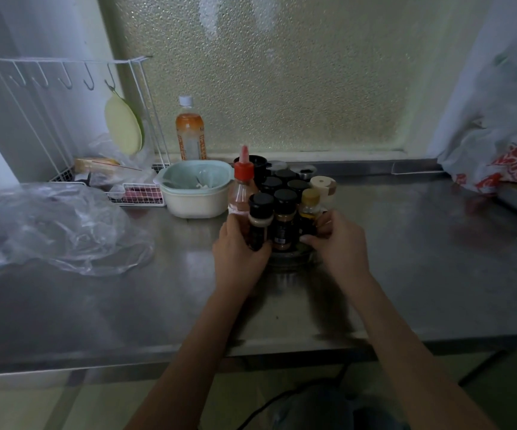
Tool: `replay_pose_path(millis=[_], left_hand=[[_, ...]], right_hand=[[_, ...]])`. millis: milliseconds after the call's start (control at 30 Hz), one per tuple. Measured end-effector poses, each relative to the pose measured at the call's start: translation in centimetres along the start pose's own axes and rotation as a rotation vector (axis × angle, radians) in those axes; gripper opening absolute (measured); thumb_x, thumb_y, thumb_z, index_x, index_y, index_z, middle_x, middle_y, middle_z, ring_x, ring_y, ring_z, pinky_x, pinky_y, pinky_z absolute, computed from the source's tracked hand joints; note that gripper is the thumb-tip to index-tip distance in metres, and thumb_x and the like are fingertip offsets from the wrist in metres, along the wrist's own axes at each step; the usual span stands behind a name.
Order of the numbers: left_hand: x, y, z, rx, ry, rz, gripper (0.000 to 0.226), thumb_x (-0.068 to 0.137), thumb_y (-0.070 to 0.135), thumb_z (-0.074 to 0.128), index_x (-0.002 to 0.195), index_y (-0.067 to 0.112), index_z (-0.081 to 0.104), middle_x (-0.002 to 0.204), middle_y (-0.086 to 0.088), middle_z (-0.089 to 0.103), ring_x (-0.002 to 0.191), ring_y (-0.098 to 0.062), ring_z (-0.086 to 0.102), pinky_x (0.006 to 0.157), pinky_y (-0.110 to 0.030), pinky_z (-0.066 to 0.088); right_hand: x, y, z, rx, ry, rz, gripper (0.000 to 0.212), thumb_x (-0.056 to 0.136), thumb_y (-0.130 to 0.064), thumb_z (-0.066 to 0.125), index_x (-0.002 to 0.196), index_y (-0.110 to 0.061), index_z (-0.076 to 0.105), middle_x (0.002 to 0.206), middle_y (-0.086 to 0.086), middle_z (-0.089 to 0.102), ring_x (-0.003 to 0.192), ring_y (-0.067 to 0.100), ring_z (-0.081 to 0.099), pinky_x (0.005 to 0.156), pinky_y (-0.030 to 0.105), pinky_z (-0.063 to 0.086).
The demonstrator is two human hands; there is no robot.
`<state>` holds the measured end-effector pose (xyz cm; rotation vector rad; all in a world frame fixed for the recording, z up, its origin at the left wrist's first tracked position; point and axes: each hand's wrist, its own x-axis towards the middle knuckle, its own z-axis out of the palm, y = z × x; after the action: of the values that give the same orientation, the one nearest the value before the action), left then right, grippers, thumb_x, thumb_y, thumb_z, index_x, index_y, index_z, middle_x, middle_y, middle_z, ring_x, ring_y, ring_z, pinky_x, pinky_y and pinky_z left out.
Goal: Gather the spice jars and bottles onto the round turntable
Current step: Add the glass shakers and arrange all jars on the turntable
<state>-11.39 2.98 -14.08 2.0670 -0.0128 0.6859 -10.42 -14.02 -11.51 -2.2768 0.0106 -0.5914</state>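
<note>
On the steel counter (406,259) the pale bowl (196,193) sits just left of the cluster and is not part of it; the tall orange bottle (189,131) stands apart against the window ledge, apparently not yet gathered. The red-capped bottle (242,187) rises at the cluster's left edge, and just in front of it the left hand (238,252) is wrapped around a black-lidded spice jar (260,221) — fingers closed on its body, holding it upright, probably to seat it in the front row. The other jars crowd tightly on the round turntable (291,259), likely to save room. The right hand (337,243) curls loosely against the cluster's right side beside the yellow-capped bottle (309,206) — whether it grips anything I cannot tell.
</note>
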Motion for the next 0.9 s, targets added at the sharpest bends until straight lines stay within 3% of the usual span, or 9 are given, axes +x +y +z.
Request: replay_pose_path(millis=[200, 367, 500, 733, 900], left_hand=[[0.0, -0.1, -0.3, -0.02, 0.014, -0.029, 0.041, 0.065, 0.029, 0.078, 0.093, 0.021, 0.049, 0.085, 0.002, 0.065, 0.081, -0.02, 0.062, 0.076, -0.047, 0.052], [-0.4, 0.2, -0.4, -0.008, 0.024, 0.048, 0.035, 0.071, 0.033, 0.066, 0.094, 0.015, 0.049, 0.087, 0.0, 0.055, 0.083, -0.023, 0.056, 0.077, -0.049, 0.049], [-0.3, 0.3, -0.5, 0.006, 0.01, 0.084, 0.013, 0.069, 0.022, 0.054, 0.073, 0.016, 0.044, 0.066, 0.001, 0.052, 0.065, -0.022, 0.052, 0.066, -0.046, 0.048], [-0.3, 0.4, -0.5, 0.031, -0.021, 0.14, 0.016, 0.072, 0.022, 0.059, 0.067, 0.016, 0.044, 0.061, -0.003, 0.055, 0.06, -0.026, 0.054, 0.059, -0.043, 0.047], [-0.3, 0.6, -0.9, 0.029, 0.009, 0.136, 0.017, 0.069, 0.024, 0.058, 0.06, 0.011, 0.051, 0.055, -0.001, 0.057, 0.056, -0.023, 0.056, 0.07, -0.041, 0.049]], right_hand=[[-0.2, -0.1, -0.1, 0.024, -0.032, -0.014, 0.031, 0.07, -0.015, 0.079, 0.089, -0.007, 0.056, 0.089, 0.015, 0.071, 0.085, 0.028, 0.066, 0.071, 0.031, 0.047], [-1.4, -0.3, -0.2, -0.026, 0.025, -0.078, 0.037, 0.074, -0.02, 0.076, 0.102, -0.011, 0.053, 0.099, 0.009, 0.07, 0.091, 0.027, 0.064, 0.071, 0.031, 0.046], [-2.0, 0.1, 0.0, -0.128, 0.06, -0.061, 0.032, 0.078, -0.03, 0.072, 0.094, -0.013, 0.05, 0.09, 0.007, 0.065, 0.082, 0.028, 0.06, 0.068, 0.038, 0.049], [-0.8, 0.6, 0.8, -0.079, 0.055, -0.012, 0.025, 0.079, -0.025, 0.071, 0.083, -0.015, 0.048, 0.083, 0.009, 0.062, 0.077, 0.028, 0.059, 0.066, 0.04, 0.05], [-1.7, 0.7, 0.3, 0.014, 0.053, -0.06, 0.021, 0.079, -0.022, 0.07, 0.083, -0.014, 0.052, 0.082, 0.007, 0.064, 0.078, 0.026, 0.059, 0.07, 0.041, 0.05]])
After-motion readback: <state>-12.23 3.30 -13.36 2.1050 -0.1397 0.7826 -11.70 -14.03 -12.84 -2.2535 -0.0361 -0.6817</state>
